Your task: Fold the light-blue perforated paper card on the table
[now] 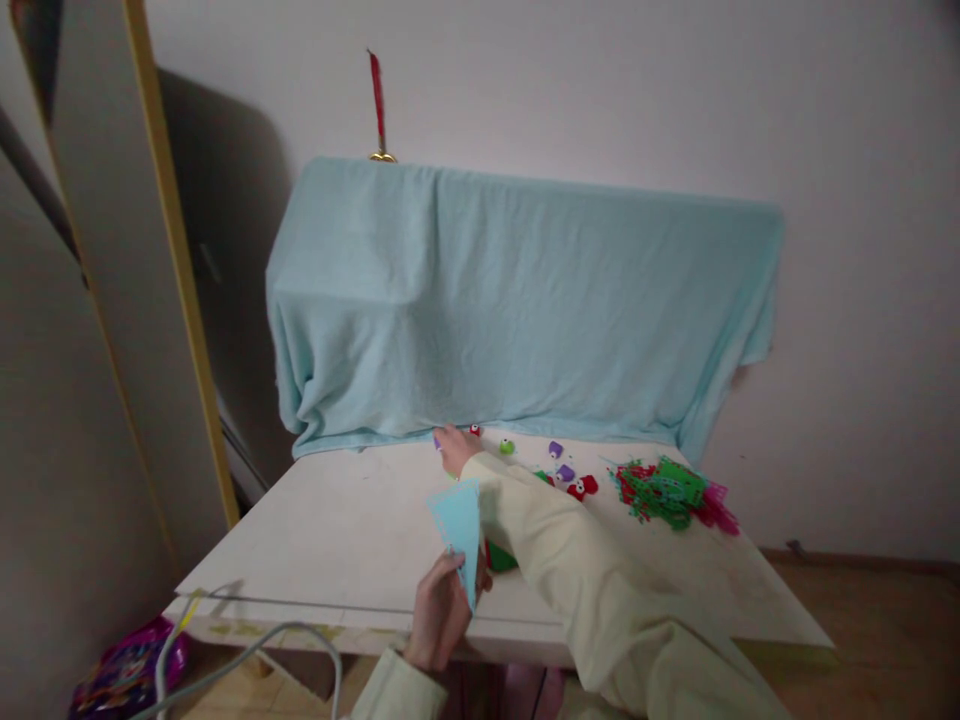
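Observation:
My left hand, low at the table's front edge, has its fingers closed on a light blue triangular piece that looks flat and stands point down. My right arm reaches across to the far side of the table, where my right hand has its fingertips on a small purple piece with a white spot. Right of that hand lie a small red piece and a green piece with a white, eye-like spot. Beneath my right forearm, part of a dark green thing shows; the rest is hidden.
Two purple pieces and red pieces lie right of centre on the white table. Farther right is a tangled heap of green, red and blue openwork pieces, with pink ones beside it. Light blue cloth hangs behind. A grey cable loops at front left.

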Available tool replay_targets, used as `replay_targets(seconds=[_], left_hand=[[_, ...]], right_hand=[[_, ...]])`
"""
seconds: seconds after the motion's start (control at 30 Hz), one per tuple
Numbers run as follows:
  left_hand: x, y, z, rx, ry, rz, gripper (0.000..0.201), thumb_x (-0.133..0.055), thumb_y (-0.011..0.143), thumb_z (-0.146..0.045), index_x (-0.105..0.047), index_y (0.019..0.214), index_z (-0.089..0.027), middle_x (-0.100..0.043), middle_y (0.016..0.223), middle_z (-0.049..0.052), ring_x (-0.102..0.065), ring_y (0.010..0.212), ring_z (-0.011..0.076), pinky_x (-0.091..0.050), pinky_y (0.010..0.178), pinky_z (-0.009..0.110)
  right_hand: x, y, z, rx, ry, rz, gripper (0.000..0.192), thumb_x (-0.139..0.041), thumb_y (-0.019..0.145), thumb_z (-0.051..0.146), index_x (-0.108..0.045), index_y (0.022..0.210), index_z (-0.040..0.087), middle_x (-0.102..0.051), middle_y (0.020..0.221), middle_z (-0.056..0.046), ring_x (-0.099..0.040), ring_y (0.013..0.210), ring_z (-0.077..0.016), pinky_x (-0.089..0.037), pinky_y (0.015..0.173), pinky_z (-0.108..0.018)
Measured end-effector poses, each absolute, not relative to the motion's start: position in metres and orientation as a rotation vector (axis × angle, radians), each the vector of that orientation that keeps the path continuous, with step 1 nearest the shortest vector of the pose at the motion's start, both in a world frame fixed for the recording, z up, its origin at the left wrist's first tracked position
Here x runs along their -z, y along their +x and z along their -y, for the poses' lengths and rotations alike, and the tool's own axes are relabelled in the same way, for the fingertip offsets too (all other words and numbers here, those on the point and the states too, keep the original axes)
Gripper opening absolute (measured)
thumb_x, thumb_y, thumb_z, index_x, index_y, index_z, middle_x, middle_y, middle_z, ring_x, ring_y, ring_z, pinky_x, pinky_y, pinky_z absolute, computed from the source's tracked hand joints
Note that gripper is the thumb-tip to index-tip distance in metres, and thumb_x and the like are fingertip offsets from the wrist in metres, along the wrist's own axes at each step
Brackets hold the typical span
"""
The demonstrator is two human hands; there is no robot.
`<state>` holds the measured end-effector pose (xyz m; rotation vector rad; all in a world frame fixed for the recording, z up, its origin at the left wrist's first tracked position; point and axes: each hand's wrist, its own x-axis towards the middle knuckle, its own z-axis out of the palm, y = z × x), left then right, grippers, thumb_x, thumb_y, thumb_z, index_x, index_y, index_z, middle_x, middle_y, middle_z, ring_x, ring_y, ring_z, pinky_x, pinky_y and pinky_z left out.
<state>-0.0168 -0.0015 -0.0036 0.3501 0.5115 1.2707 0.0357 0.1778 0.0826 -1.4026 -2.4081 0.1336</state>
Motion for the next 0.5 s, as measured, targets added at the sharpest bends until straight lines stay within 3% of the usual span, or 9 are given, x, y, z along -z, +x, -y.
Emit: replay_targets(seconds=[0.13, 0.23, 0.33, 0.5], left_hand=[[0.005, -0.015, -0.004, -1.304, 0.276, -0.421, 0.007, -0.065, 0.072, -0.016, -0.059, 0.073, -0.013, -0.058, 0.065, 0.0, -0.055, 0.057, 0.0106, -0.046, 0.056, 0.023], [0.006, -0.011, -0.007, -1.329, 0.277, -0.424, 0.009, -0.066, 0.074, -0.013, -0.061, 0.08, -0.014, -0.061, 0.073, 0.0, -0.056, 0.06, 0.0089, -0.048, 0.06, 0.022], [0.007, -0.007, -0.009, -1.299, 0.389, -0.49, 0.014, -0.066, 0.077, -0.015, -0.061, 0.09, -0.014, -0.061, 0.082, 0.002, -0.058, 0.068, 0.0098, -0.048, 0.063, 0.022], [0.005, -0.003, -0.01, -1.225, 0.592, -0.611, 0.025, -0.069, 0.076, -0.02, -0.061, 0.1, -0.015, -0.063, 0.094, 0.006, -0.059, 0.077, 0.013, -0.046, 0.064, 0.021]], right_hand=[[-0.139, 0.09, -0.179, -0.169, -1.332, 2.06, 0.033, -0.045, 0.087, 0.017, -0.045, 0.119, 0.02, -0.056, 0.11, -0.008, -0.058, 0.09, -0.0168, -0.048, 0.078, -0.03], [-0.166, 0.147, -0.148, -0.269, -1.249, 1.891, 0.035, -0.046, 0.088, 0.026, -0.041, 0.122, 0.02, -0.056, 0.111, -0.008, -0.06, 0.085, -0.0148, -0.051, 0.074, -0.028], [-0.165, 0.198, -0.091, -0.682, -1.019, 1.57, 0.04, -0.061, 0.08, 0.032, -0.05, 0.116, 0.019, -0.06, 0.109, -0.009, -0.062, 0.09, -0.0194, -0.05, 0.081, -0.032], [-0.127, 0.23, -0.016, -0.869, -1.171, 1.299, 0.038, -0.071, 0.072, 0.033, -0.059, 0.106, 0.019, -0.066, 0.098, -0.008, -0.062, 0.089, -0.0226, -0.049, 0.081, -0.036]])
